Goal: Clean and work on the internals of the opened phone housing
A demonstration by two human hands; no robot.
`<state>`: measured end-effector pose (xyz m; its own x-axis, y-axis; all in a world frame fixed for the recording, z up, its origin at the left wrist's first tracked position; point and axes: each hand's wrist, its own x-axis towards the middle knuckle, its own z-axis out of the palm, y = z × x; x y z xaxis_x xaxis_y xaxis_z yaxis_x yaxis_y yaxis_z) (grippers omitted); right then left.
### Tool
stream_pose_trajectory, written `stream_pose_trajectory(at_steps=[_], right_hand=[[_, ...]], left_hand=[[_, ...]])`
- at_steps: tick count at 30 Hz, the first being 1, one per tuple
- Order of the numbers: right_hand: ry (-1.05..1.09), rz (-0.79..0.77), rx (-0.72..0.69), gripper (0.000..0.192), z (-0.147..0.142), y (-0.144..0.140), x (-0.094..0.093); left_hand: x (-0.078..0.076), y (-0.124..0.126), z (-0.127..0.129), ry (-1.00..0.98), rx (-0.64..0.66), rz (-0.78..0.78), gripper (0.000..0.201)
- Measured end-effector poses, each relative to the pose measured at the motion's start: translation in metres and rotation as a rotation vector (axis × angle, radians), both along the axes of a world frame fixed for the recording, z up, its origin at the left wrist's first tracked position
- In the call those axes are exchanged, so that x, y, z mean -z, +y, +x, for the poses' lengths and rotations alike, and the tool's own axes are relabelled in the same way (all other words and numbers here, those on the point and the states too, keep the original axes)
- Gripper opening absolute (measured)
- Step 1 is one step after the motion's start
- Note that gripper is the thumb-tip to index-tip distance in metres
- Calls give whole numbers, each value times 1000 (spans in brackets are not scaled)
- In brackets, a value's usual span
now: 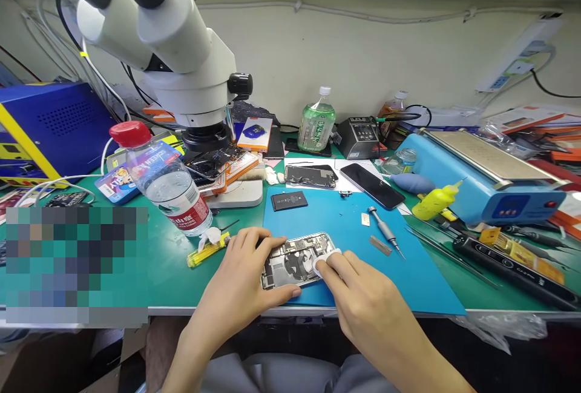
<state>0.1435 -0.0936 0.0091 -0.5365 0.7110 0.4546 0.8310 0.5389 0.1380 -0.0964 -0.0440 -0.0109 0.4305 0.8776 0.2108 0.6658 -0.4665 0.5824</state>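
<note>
An opened phone chassis [295,260] with its inner parts exposed lies on the blue mat [354,223] near the table's front edge. My left hand [240,281] grips its left end and steadies it. My right hand [358,287] pinches a small white pad [327,258] and presses it onto the chassis's right part. A grey screwdriver [385,231] and a small metal strip [380,245] lie on the mat just right of my hands.
A microscope [181,48] stands at the back left, a clear water bottle [163,181] lies tilted on the green table mat, a yellow lighter [206,250] beside it. A black phone [372,186], a battery [289,200], a yellow squeeze bottle [436,200], a blue heating machine [490,184] and tweezers [449,254] sit further off.
</note>
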Motion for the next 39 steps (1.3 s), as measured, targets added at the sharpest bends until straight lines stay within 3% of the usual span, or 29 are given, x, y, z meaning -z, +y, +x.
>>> stream_pose_trajectory(at_steps=[8,18,22,26,29,34,39], right_hand=[[-62,38,24,39,-6,8,-3],[29,14,28,38,-4,7,1],[354,-145,25,28,7,2,-3],[808,-191,196,14,29,-2,-2],[1008,-204,301,17,44,-3,4],[1015,-298,299,18,49,-5,11],[890,-245,264,12,42,-6,15]], left_hand=[[1,1,0,-4,-4,-4,62],[-2,2,0,0,0,-22,62],[-3,1,0,-2,-5,-21,61],[-5,-1,0,40,25,7,70],[-9,-3,3,118,122,77,69],[-16,-2,9,254,204,179,64],[-14,-2,14,290,216,261,66]])
